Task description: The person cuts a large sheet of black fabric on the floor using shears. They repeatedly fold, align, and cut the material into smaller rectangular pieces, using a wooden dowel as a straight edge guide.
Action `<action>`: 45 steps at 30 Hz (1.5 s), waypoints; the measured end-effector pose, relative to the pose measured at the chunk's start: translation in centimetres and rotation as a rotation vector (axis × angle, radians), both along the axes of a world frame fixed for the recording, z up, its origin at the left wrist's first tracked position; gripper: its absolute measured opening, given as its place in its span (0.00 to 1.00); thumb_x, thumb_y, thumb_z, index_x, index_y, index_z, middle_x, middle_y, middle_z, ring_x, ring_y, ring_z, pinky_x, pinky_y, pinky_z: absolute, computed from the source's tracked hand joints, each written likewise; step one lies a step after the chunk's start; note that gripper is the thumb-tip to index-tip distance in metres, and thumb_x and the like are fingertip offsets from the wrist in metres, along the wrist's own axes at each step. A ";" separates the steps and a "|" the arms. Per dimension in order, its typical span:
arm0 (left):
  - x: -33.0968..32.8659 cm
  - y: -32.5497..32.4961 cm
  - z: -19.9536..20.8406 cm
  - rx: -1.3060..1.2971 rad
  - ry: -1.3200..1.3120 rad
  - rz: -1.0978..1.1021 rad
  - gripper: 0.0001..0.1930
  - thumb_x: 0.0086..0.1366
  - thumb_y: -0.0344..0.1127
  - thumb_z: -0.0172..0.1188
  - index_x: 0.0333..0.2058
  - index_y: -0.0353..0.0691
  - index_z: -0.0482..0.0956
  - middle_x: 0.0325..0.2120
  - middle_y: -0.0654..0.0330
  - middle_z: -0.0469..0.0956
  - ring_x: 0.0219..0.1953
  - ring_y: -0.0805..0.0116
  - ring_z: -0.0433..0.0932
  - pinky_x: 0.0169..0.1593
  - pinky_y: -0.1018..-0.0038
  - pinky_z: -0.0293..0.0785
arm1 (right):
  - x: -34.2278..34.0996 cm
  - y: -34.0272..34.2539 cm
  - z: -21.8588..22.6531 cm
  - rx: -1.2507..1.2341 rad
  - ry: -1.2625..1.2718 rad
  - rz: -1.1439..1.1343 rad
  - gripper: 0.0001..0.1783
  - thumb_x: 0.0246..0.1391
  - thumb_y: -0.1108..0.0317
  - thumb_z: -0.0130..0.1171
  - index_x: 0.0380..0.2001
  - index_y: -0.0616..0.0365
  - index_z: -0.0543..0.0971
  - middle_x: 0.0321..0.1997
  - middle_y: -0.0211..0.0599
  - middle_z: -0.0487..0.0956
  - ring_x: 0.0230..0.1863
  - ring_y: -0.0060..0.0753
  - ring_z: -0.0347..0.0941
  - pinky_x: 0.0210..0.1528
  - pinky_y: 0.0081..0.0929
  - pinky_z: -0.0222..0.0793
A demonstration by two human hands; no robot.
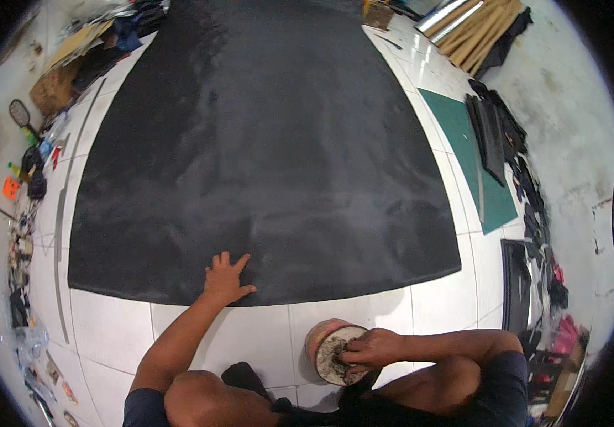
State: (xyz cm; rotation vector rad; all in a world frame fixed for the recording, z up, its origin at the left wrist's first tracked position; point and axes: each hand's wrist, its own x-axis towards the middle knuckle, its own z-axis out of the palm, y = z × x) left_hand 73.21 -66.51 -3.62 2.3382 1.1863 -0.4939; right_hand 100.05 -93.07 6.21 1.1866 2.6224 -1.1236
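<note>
A large sheet of black material point(271, 156) lies spread over the white floor in front of me. My left hand point(227, 281) rests on its near edge, palm down, with the fingers spread. Close to my right knee stands a round reddish tub point(314, 340) whose pale top is crusted with dark residue. My right hand point(372, 349) is over the tub's opening, fingers curled together and pointing down into it. Whatever they pinch is hidden by the hand itself.
A green cutting mat point(456, 149) lies right of the sheet, with folded black material point(488, 139) on it. Brown rolls point(474, 35) lean at the far right. Long thin strips point(61, 263) lie on the left floor. Clutter, including a clear bottle point(25, 338), lines the left wall.
</note>
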 end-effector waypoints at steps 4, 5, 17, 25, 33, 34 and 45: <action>0.0 -0.3 -0.2 0.048 -0.040 -0.004 0.45 0.50 0.58 0.69 0.65 0.60 0.58 0.67 0.45 0.45 0.68 0.42 0.48 0.61 0.40 0.60 | 0.7 -0.7 -0.8 0.014 -0.032 -0.114 0.18 0.55 0.50 0.55 0.38 0.51 0.66 0.28 0.42 0.77 0.28 0.48 0.77 0.27 0.44 0.73; 0.1 -0.2 -0.2 0.065 -0.059 0.005 0.45 0.50 0.58 0.69 0.65 0.59 0.58 0.67 0.45 0.43 0.69 0.41 0.46 0.61 0.40 0.59 | 1.0 -0.5 -0.7 0.091 0.014 -0.157 0.16 0.55 0.52 0.55 0.34 0.51 0.66 0.22 0.41 0.75 0.24 0.48 0.76 0.25 0.44 0.72; 1.0 0.6 -0.3 0.085 -0.005 0.024 0.46 0.46 0.55 0.73 0.64 0.57 0.60 0.68 0.45 0.45 0.70 0.42 0.44 0.61 0.40 0.61 | 5.2 9.0 -0.3 0.640 0.126 -0.697 0.16 0.43 0.59 0.70 0.26 0.56 0.75 0.08 0.32 0.69 0.11 0.28 0.72 0.15 0.25 0.65; 3.3 1.2 1.3 -0.046 0.142 0.070 0.47 0.46 0.55 0.73 0.64 0.57 0.59 0.68 0.46 0.41 0.70 0.42 0.42 0.64 0.41 0.56 | 6.8 13.5 -2.7 0.322 0.024 -0.967 0.22 0.49 0.49 0.63 0.36 0.55 0.72 0.21 0.42 0.79 0.25 0.49 0.80 0.27 0.44 0.75; 7.1 -3.1 8.9 -0.033 -0.050 0.215 0.38 0.56 0.51 0.65 0.62 0.44 0.62 0.65 0.42 0.51 0.67 0.37 0.48 0.66 0.46 0.50 | 7.2 14.1 6.7 -0.297 0.028 -1.008 0.30 0.54 0.50 0.59 0.54 0.56 0.67 0.41 0.55 0.79 0.42 0.53 0.78 0.44 0.47 0.73; 7.3 -5.1 10.3 -0.080 -0.208 0.289 0.36 0.57 0.51 0.64 0.60 0.40 0.64 0.63 0.41 0.57 0.66 0.36 0.52 0.65 0.48 0.53 | 7.7 13.0 9.0 -0.349 0.052 -1.038 0.32 0.55 0.49 0.59 0.56 0.56 0.66 0.43 0.55 0.79 0.43 0.53 0.78 0.45 0.46 0.73; 5.8 -14.5 46.1 -0.781 0.062 0.058 0.26 0.57 0.57 0.61 0.45 0.41 0.80 0.47 0.49 0.78 0.52 0.53 0.75 0.56 0.64 0.70 | 8.1 -42.1 28.7 -0.302 -0.565 -1.752 0.30 0.49 0.40 0.60 0.29 0.62 0.80 0.34 0.49 0.82 0.39 0.53 0.78 0.40 0.45 0.74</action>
